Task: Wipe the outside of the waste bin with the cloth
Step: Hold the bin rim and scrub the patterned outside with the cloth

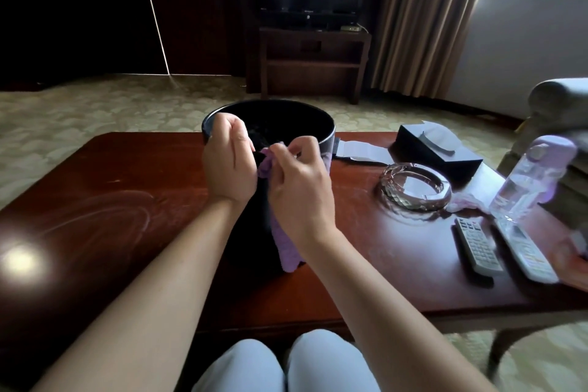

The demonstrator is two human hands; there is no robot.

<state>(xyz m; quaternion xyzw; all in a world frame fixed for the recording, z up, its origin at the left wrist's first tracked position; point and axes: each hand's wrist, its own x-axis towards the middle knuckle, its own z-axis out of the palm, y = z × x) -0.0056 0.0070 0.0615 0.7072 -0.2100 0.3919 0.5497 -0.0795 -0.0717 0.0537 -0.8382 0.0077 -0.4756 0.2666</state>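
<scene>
Right grip: we saw the right hand (299, 188) pinching the top edge of the cloth (286, 248) between curled fingers and thumb.
Left grip: the left hand (227, 162) had its fingers curled over the near rim of the waste bin (318, 124); we could not tell whether it also held the cloth.
Cloth: lilac, soft and nubbly, it hung down the near outside wall of the bin.
Waste bin: round, dark and smooth-walled, with a glossy rim, it stood on the table (105, 200) between our forearms.
Table: polished reddish wood with faint circular smears.
To the right: a faceted glass ashtray (415, 189), a dark tissue box (440, 149), two pale remotes (477, 247) and a clear bottle (531, 178) with a lilac cap.
</scene>
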